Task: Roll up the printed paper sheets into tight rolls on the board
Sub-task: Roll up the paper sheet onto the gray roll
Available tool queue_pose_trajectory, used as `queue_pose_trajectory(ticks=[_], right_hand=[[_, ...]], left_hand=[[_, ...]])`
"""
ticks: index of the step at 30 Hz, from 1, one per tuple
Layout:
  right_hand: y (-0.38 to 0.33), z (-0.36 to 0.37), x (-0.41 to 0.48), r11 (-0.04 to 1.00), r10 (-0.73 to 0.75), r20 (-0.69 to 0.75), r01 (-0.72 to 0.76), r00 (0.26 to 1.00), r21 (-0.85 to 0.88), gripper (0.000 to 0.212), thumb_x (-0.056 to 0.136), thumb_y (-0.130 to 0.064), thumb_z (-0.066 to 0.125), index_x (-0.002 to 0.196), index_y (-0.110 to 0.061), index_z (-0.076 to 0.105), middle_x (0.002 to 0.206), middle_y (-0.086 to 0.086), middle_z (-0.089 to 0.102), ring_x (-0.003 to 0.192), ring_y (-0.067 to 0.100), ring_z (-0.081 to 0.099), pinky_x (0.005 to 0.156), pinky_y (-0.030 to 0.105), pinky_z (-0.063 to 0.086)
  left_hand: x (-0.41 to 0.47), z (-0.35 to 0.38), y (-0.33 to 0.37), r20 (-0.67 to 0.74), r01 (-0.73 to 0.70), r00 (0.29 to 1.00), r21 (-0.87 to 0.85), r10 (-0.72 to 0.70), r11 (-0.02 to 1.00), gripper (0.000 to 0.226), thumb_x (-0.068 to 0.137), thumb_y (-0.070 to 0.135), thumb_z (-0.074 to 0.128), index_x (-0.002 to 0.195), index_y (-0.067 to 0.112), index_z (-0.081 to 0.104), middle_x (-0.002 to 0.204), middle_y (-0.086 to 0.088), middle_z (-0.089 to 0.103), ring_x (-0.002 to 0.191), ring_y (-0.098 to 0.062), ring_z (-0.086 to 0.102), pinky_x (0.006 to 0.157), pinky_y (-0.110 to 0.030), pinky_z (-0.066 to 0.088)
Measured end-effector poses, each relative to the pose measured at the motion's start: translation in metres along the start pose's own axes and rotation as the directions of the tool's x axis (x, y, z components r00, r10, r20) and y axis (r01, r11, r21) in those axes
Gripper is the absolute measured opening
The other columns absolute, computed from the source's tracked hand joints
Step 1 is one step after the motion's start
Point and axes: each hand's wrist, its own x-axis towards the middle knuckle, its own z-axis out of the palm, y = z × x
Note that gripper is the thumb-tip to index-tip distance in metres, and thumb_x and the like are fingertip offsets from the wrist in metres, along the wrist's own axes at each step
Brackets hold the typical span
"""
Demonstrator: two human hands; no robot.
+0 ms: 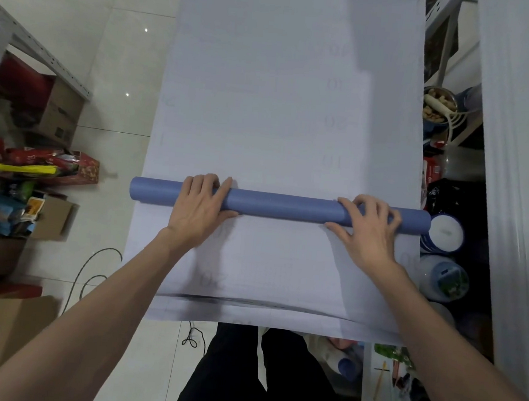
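Blue paper roll (281,206) lies crosswise on the pale printed sheet (281,91), with flat paper showing on both its near and far sides, the larger part far. The board beneath cannot be made out, as the paper covers it. The left hand (200,209) sits left of centre, its fingers (206,183) pressed close together and curled over the top of the roll, thumb on the near side. The right hand (370,229) sits toward the right end, its fingers (367,205) slightly spread and hooked over the roll, thumb low against the near side. The roll's left end overhangs the sheet's left edge, and its right end lies just beside a white-lidded tub (446,232). The roll appears marginally skewed, right end nearer than left, though the wide lens may account for that. Judgement: rolling is part done, with paper probably left to take up on the far side. Whether the flat paper nearer the person belongs to the same sheet cannot be told. To do this step well, both hands should advance at an equal pace with even downward pressure, so the wraps draw tight and no slack forms in the unsupported middle. The ends warrant a check for telescoping, since the left overhang suggests drift. Risk noted: uneven thrust would cone the roll or crease the sheet.
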Motion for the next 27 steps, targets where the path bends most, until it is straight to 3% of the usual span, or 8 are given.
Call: queue_pose_trajectory(ticks=[4, 7, 9, 13, 15, 19, 24, 27], right_hand=[[0.001, -0.008, 0.006, 0.998, 0.042, 0.015, -0.042, 0.999, 0.047, 0.051, 0.098, -0.061, 0.037, 0.128, -0.026, 0.058, 0.122, 0.003, 0.062, 0.119, 0.027, 0.045, 0.101, 0.049, 0.025], [0.001, -0.002, -0.002, 0.998, 0.004, 0.002, -0.004, 1.0, 0.064, 0.053, 0.095, -0.063, 0.04, 0.13, -0.026, 0.056, 0.137, 0.004, 0.051, 0.125, 0.028, 0.043, 0.101, 0.048, 0.024], [0.0, 0.001, -0.003, 0.998, 0.0, 0.006, 0.0, 1.0, 0.056, 0.061, 0.089, -0.068, 0.046, 0.132, -0.026, 0.056, 0.133, 0.008, 0.048, 0.121, 0.031, 0.044, 0.099, 0.048, 0.024], [-0.003, -0.006, 0.0, 0.999, 0.02, 0.025, -0.021, 0.999, 0.05, 0.058, 0.095, -0.062, 0.031, 0.132, -0.024, 0.056, 0.121, 0.005, 0.058, 0.115, 0.028, 0.048, 0.1, 0.049, 0.025], [-0.004, -0.006, 0.0, 0.996, 0.011, 0.033, -0.014, 0.999, 0.086, 0.053, 0.098, -0.058, 0.029, 0.13, -0.026, 0.055, 0.127, 0.002, 0.058, 0.121, 0.025, 0.048, 0.104, 0.049, 0.023], [-0.006, -0.001, -0.003, 0.999, -0.026, 0.021, 0.025, 0.999, 0.036, 0.057, 0.088, -0.068, 0.047, 0.126, -0.027, 0.058, 0.131, 0.004, 0.05, 0.121, 0.026, 0.045, 0.1, 0.045, 0.023], [-0.011, -0.011, 0.004, 0.999, -0.017, 0.009, 0.017, 1.0, 0.049, 0.045, 0.099, -0.056, 0.042, 0.124, -0.024, 0.06, 0.118, 0.003, 0.064, 0.113, 0.026, 0.052, 0.098, 0.045, 0.024], [-0.014, -0.007, -0.001, 0.997, -0.017, 0.016, 0.016, 1.0, 0.071, 0.047, 0.1, -0.054, 0.034, 0.126, -0.023, 0.058, 0.135, 0.006, 0.056, 0.123, 0.028, 0.048, 0.101, 0.046, 0.022]], left_hand=[[0.002, -0.001, 0.0, -0.053, 0.0, 0.999, -0.101, -0.005, 0.995, 0.049, 0.102, 0.052, 0.033, 0.121, 0.012, 0.055, 0.106, -0.009, 0.065, 0.093, -0.031, 0.058, 0.099, -0.044, 0.038], [-0.004, 0.005, 0.001, -0.048, -0.011, 0.999, -0.103, 0.006, 0.995, 0.052, 0.1, 0.054, 0.046, 0.127, 0.011, 0.054, 0.129, -0.014, 0.056, 0.113, -0.035, 0.053, 0.109, -0.051, 0.035], [-0.005, 0.006, 0.002, -0.034, 0.013, 0.999, -0.092, -0.016, 0.996, 0.057, 0.095, 0.054, 0.054, 0.13, 0.01, 0.054, 0.129, -0.018, 0.053, 0.111, -0.037, 0.051, 0.101, -0.05, 0.041], [-0.003, 0.003, 0.001, -0.045, -0.011, 0.999, -0.123, 0.005, 0.992, 0.055, 0.102, 0.052, 0.034, 0.129, 0.008, 0.053, 0.111, -0.011, 0.064, 0.094, -0.033, 0.059, 0.089, -0.045, 0.045], [-0.007, 0.004, 0.0, -0.062, -0.033, 0.998, -0.164, 0.023, 0.986, 0.053, 0.105, 0.05, 0.029, 0.125, 0.008, 0.054, 0.115, -0.012, 0.062, 0.097, -0.034, 0.058, 0.092, -0.044, 0.043], [-0.015, 0.009, 0.004, -0.076, 0.015, 0.997, -0.078, -0.021, 0.997, 0.059, 0.096, 0.057, 0.052, 0.131, 0.009, 0.054, 0.126, -0.019, 0.051, 0.108, -0.036, 0.049, 0.097, -0.049, 0.041], [-0.008, 0.003, 0.002, -0.056, 0.018, 0.998, -0.086, -0.023, 0.996, 0.051, 0.102, 0.052, 0.032, 0.124, 0.011, 0.054, 0.111, -0.01, 0.062, 0.094, -0.032, 0.057, 0.09, -0.042, 0.041], [-0.011, 0.006, 0.001, -0.059, -0.014, 0.998, -0.109, 0.008, 0.994, 0.049, 0.1, 0.052, 0.046, 0.125, 0.011, 0.055, 0.124, -0.012, 0.057, 0.105, -0.032, 0.054, 0.097, -0.043, 0.041]])
